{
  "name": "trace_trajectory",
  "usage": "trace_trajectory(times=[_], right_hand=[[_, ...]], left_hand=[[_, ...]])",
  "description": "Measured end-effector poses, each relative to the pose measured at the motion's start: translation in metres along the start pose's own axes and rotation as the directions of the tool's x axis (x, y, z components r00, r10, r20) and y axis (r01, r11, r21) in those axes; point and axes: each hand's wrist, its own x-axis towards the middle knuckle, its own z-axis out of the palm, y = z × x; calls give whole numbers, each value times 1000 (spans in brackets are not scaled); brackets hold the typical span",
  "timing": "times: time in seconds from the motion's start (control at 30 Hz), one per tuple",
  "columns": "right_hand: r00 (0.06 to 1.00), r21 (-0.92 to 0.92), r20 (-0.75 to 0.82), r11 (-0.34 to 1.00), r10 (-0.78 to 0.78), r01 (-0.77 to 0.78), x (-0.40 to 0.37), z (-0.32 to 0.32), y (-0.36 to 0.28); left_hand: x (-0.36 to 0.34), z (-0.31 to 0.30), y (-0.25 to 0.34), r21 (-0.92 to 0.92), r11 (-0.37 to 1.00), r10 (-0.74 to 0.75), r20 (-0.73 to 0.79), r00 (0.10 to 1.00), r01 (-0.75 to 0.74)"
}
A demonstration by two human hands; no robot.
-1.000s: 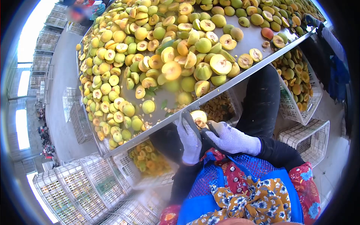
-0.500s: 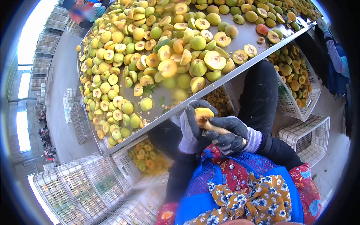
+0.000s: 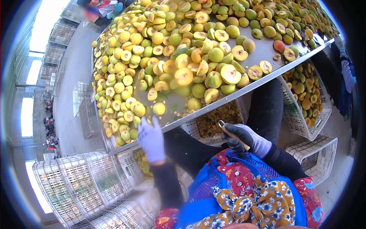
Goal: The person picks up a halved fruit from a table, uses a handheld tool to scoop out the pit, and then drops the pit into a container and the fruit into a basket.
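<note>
My left hand [image 3: 151, 139], in a pale lavender glove, reaches over the metal table's near edge. It is motion-blurred, its fingers look apart, and nothing shows in them. Just beyond the fingertips lie a yellow-green stone fruit [image 3: 159, 108], perhaps a peach or apricot, and a heap of halves [image 3: 127, 114]. My right hand [image 3: 244, 138], in a lavender glove with dark coated fingers, is above my lap. It is closed around the wooden handle of a pitting tool [image 3: 232, 134], whose metal loop points up and left.
Cut fruit covers much of the table [image 3: 259, 36], which has a raised metal rim [image 3: 213, 105]. Under it stands a crate of brownish scraps [image 3: 219, 121]. Crates of fruit [image 3: 305, 93] and a tipped crate [image 3: 314, 156] stand right; white crates [image 3: 76, 179] stand left. Another person [image 3: 105, 9] is at the far left.
My left hand has left the fruit piece held against the tool and swung left to the table edge; the piece is out of sight. My right hand keeps the tool, its loop now exposed.
</note>
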Motion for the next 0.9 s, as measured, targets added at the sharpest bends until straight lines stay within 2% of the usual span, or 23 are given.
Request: trace_trajectory(times=[0.07,0.1,0.13,0.17,0.2,0.27,0.37,0.4,0.43,0.47,0.53,0.57,0.6,0.67,0.7,0.8,0.83,0.9], right_hand=[[997,-119,-46,992,-57,51,-7,15,-5],[994,-180,-65,981,-91,78,-12,21,-8],[989,-218,-69,970,-129,112,-16,24,-10],[983,-254,-73,956,-167,143,-21,27,-12],[976,-288,-77,942,-203,173,-24,27,-12],[967,-337,-111,924,-230,181,-25,18,-12],[948,-452,-119,867,-294,212,-28,18,-13],[941,-501,-114,836,-319,223,-25,21,-15],[933,-550,-104,801,-346,236,-22,24,-18],[924,-585,-99,773,-370,246,-19,29,-21],[903,-643,-96,718,-420,266,-17,34,-21],[853,-742,-48,591,-519,317,-7,25,-17],[796,-812,-26,477,-604,336,-6,26,-16],[665,-919,52,224,-745,323,-1,36,-16],[641,-896,-25,301,-767,325,-1,43,-17],[515,-891,-91,301,-852,340,9,43,-11],[483,-870,-118,325,-868,372,12,44,-9],[492,-869,-198,384,-848,312,13,34,-7]], left_hand=[[34,13,58,-212,954,205,-51,977,-212],[45,16,88,-260,945,200,-14,980,-197],[54,29,108,-305,914,272,-29,962,-267],[71,63,113,-267,896,359,-38,933,-356],[79,92,117,-276,851,422,-143,895,-446],[88,100,116,-314,785,467,-267,843,-534],[85,95,99,-639,697,386,-47,921,-325],[73,82,98,-779,615,345,128,930,-120],[57,58,101,-856,507,326,300,896,102],[43,43,101,-865,382,335,457,824,325],[17,41,95,-829,60,468,515,718,556],[8,42,92,-759,6,511,562,650,651],[-3,40,94,-728,-60,539,552,636,683],[-28,44,97,-757,-132,488,512,707,640],[-38,43,98,-773,-135,507,484,714,620],[-55,65,91,-918,60,464,373,804,392],[-64,71,87,-975,221,578,138,804,9],[-79,43,109,-973,168,493,222,841,159]])
